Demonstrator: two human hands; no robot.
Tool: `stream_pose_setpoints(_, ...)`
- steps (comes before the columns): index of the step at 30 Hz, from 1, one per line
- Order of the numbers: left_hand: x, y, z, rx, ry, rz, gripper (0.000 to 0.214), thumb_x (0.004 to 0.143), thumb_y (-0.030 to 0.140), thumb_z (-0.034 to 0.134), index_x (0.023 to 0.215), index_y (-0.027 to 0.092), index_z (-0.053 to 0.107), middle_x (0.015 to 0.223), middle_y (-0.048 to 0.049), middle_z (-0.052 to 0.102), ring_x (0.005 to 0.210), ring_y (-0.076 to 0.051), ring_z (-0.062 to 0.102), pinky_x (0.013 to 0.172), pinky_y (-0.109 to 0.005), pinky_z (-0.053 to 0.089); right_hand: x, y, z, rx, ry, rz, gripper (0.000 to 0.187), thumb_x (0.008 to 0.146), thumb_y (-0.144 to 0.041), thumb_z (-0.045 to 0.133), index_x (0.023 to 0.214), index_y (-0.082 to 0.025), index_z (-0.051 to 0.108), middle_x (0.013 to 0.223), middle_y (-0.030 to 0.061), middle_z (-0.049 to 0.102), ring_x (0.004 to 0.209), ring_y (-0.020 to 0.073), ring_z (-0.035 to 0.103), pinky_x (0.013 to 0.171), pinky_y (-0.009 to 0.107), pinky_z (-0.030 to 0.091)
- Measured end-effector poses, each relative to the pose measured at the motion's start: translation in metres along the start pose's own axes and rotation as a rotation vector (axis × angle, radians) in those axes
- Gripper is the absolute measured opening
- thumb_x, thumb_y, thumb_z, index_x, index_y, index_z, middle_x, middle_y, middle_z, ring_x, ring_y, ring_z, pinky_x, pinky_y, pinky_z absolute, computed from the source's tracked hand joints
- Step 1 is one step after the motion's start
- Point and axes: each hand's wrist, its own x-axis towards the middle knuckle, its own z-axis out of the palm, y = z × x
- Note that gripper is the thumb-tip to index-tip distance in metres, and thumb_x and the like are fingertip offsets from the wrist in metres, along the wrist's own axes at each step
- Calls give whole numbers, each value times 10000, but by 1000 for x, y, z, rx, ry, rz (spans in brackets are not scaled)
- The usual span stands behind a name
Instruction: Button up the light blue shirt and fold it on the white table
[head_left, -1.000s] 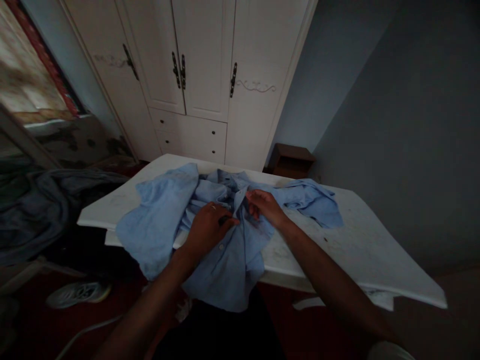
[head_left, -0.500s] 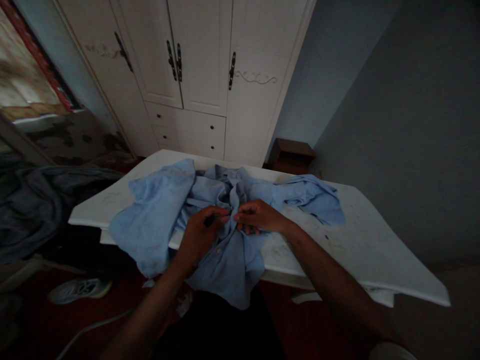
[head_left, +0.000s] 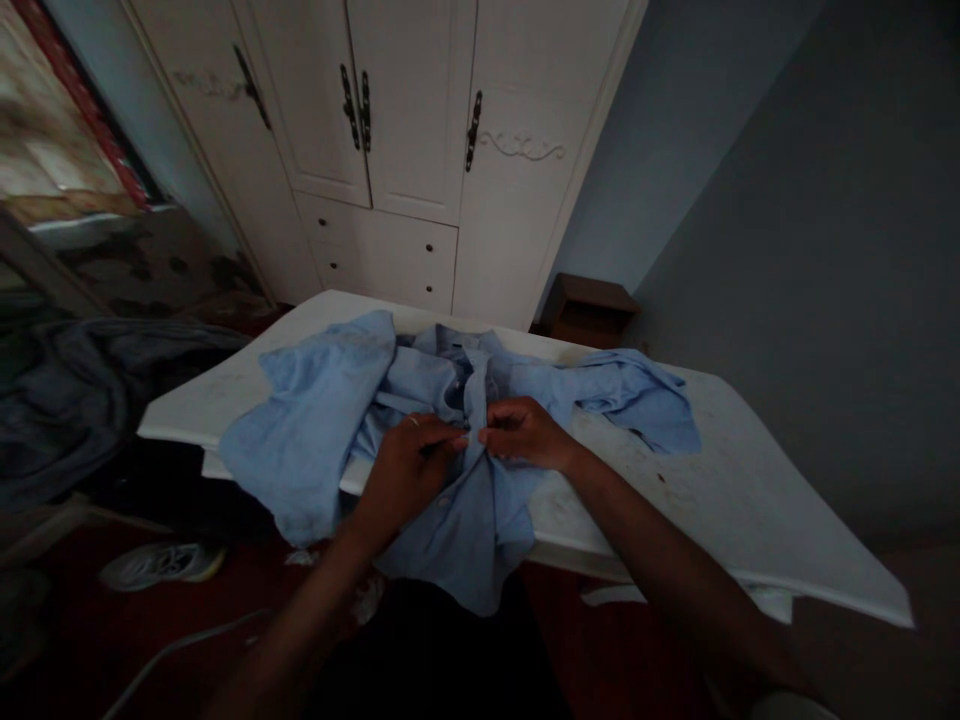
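A light blue button-up shirt (head_left: 315,400) lies spread over a white table (head_left: 750,510), its collar toward the far edge and its lower hem hanging over the near edge. At the middle of its front, my left hand (head_left: 409,465) pinches the button strip from the left side. My right hand (head_left: 525,432) pinches the same strip from the right, fingertips close to those of my left hand. Whatever button sits between the fingers is hidden. Lower on the strip a small button (head_left: 444,500) shows. One sleeve (head_left: 645,395) stretches out to the right.
Behind the table stands a white wardrobe (head_left: 405,120) with dark handles. A small brown cabinet (head_left: 592,305) is by the wall. Dark clothing (head_left: 75,400) is heaped at the left, above a shoe (head_left: 161,565) and a pale cable (head_left: 180,645) on the red floor.
Both hands stay at the button strip, with the fingertips shifted slightly. The strip now stands straighter between them. The whole view has tilted a little.
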Motion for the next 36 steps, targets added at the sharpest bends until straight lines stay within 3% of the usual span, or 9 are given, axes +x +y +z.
stream_pose_setpoints(6,1,-1,6,-97,43,-88,196,837,297,583,781,211,750,723,-21,685,721,-167,616,698,-292,452,1,1,-3,-5,-20,36,369,701,-482,720,628,-164,547,511,-39,557,392,57,432,383,182,334)
stream_pose_setpoints(13,-3,2,-6,-201,145,-167,209,823,325,584,733,180,704,667,-7,629,638,-140,566,617,-252,436,6,17,-5,-177,125,40,282,703,-329,654,549,-176,476,460,-76,452,428,48,397,411,168,276)
stream_pose_setpoints(16,-9,-1,-11,-284,211,-229,224,812,370,605,734,176,684,644,0,598,600,-128,532,568,-236,422,7,18,-10,-78,90,108,242,709,-348,634,590,-179,508,465,-68,503,382,50,401,376,169,287)
stream_pose_setpoints(20,-16,-12,-17,-354,422,-384,268,778,436,645,812,173,684,698,-8,627,615,-130,551,566,-234,440,5,13,-19,108,128,107,226,671,-357,673,628,-169,554,448,-62,519,334,49,386,331,167,265)
stream_pose_setpoints(26,-23,6,-30,1,565,-296,331,774,408,650,1024,192,640,950,-44,647,824,-173,611,724,-293,498,6,5,-26,355,323,25,302,674,-362,722,591,-185,492,442,-67,508,306,47,377,303,165,254)
stream_pose_setpoints(28,-27,19,-33,137,510,-221,238,788,409,638,898,198,651,868,-30,644,767,-168,598,710,-296,488,6,5,-24,390,316,22,306,677,-361,733,600,-183,497,451,-65,515,310,50,393,303,164,268)
stream_pose_setpoints(30,-29,29,-33,167,316,-208,230,824,420,597,786,204,665,767,-14,654,694,-160,594,684,-290,474,5,4,-22,407,299,25,313,679,-369,743,613,-183,500,459,-63,522,314,54,409,302,162,277)
stream_pose_setpoints(33,-30,33,-28,96,4,-300,314,878,437,510,772,209,699,720,-10,687,635,-156,612,625,-277,455,4,3,-17,406,285,28,342,681,-395,756,623,-184,493,470,-61,532,317,57,429,298,158,290)
stream_pose_setpoints(36,-29,34,-22,69,-132,-381,335,883,443,496,782,210,716,758,-27,717,691,-178,652,622,-276,449,4,2,-10,375,263,55,365,687,-434,758,639,-181,499,500,-53,556,319,56,441,284,154,287)
